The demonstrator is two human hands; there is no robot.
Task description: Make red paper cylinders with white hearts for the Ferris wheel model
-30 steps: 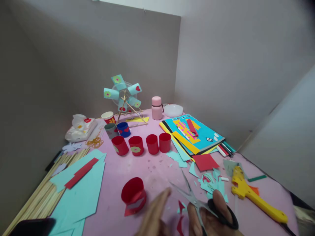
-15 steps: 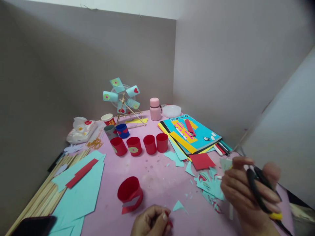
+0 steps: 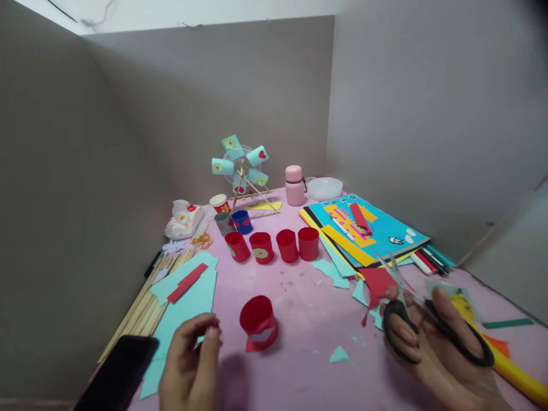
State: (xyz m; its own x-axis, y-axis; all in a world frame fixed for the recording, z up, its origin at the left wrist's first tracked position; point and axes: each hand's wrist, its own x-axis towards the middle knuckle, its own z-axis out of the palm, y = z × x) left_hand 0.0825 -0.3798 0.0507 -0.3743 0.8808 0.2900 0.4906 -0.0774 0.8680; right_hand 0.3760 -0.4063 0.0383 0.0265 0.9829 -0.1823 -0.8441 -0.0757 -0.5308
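My right hand (image 3: pixel 440 348) has its fingers through the black handles of a pair of scissors (image 3: pixel 402 285), whose blades point up and left, spread apart. Behind the blades lies red paper (image 3: pixel 377 282) with a ragged lower edge. At the lower left, my left hand (image 3: pixel 188 362) is curled, thumb and index finger close together; what they hold, if anything, is hidden. A red paper ring (image 3: pixel 259 322) with a grey strip and a loose red end stands just right of it, apart from the fingers. A light-blue scrap (image 3: pixel 340 354) lies between the hands.
Several red paper cups (image 3: pixel 287 246) stand in a row, behind them a paper pinwheel (image 3: pixel 240 165) on sticks. Beyond is a pink flask (image 3: pixel 294 185). A blue pad (image 3: pixel 385 225) lies right; wooden sticks (image 3: pixel 148 302) and a phone (image 3: pixel 117 374) lie left. Grey walls enclose the table.
The view has swung left. My left hand has moved left, from the right of the red ring to its left; the red scrap it pinched no longer shows. The scissors now point forward, blades apart.
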